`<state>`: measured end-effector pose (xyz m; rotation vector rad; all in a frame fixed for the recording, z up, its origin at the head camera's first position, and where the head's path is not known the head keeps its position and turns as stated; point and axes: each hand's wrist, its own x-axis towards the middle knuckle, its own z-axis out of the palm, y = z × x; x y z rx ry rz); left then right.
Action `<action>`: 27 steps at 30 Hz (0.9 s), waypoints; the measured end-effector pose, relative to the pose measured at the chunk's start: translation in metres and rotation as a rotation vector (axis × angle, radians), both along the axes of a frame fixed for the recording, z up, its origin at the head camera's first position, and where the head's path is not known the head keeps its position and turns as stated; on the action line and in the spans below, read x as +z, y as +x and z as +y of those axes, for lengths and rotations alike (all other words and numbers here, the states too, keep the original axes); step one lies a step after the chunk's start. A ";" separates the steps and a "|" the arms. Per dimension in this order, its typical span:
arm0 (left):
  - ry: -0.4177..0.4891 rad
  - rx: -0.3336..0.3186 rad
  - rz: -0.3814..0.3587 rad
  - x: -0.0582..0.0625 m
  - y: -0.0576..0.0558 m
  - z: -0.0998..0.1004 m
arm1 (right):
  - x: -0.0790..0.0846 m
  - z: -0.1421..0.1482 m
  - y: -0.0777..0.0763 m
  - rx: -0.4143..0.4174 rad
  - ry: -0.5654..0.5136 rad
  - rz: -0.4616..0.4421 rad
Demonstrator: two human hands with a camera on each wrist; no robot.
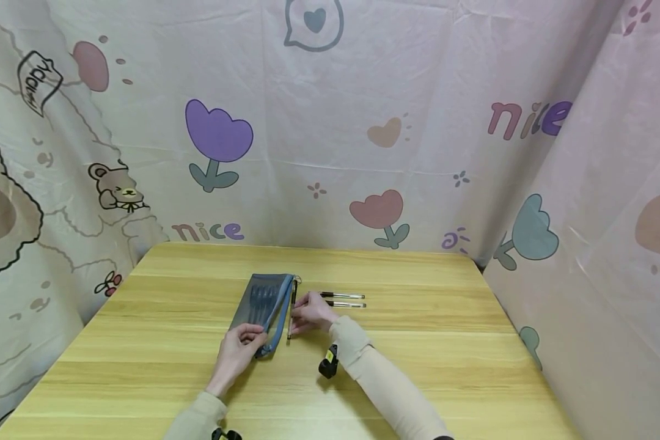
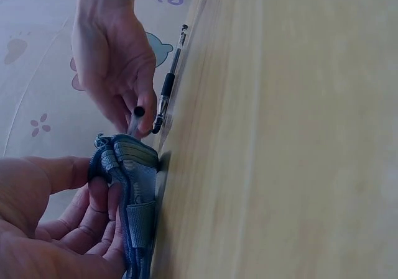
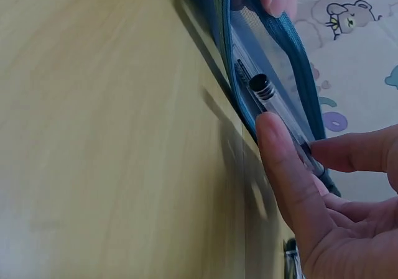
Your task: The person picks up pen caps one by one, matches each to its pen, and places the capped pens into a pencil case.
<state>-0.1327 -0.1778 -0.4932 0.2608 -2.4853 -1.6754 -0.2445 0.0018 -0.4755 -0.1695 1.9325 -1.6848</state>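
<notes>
A blue-grey see-through pencil case (image 1: 243,313) lies on the table, its zipped opening parted on the right side. Several pens show through its wall. My left hand (image 1: 238,351) pinches the near edge of the opening between thumb and fingers, as the left wrist view also shows. My right hand (image 1: 313,311) pinches a clear-barrelled pen (image 3: 283,114) with a black end, held alongside the parted zipper. In the right wrist view, this pen lies lengthwise in front of the opening; whether any of it is inside I cannot tell.
Two more pens, an upper one (image 1: 348,296) and a lower one (image 1: 349,305), lie side by side to the right of my right hand. The wooden table (image 1: 418,354) meets a printed cloth backdrop (image 1: 308,122) at the back and sides.
</notes>
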 end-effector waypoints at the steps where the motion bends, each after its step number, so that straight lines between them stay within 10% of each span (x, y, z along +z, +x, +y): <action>1: 0.003 0.003 -0.002 0.000 0.000 0.000 | 0.000 -0.003 0.000 -0.006 0.007 -0.002; 27: 0.002 0.006 0.000 -0.001 -0.001 0.000 | -0.008 -0.050 0.002 -0.119 0.110 0.171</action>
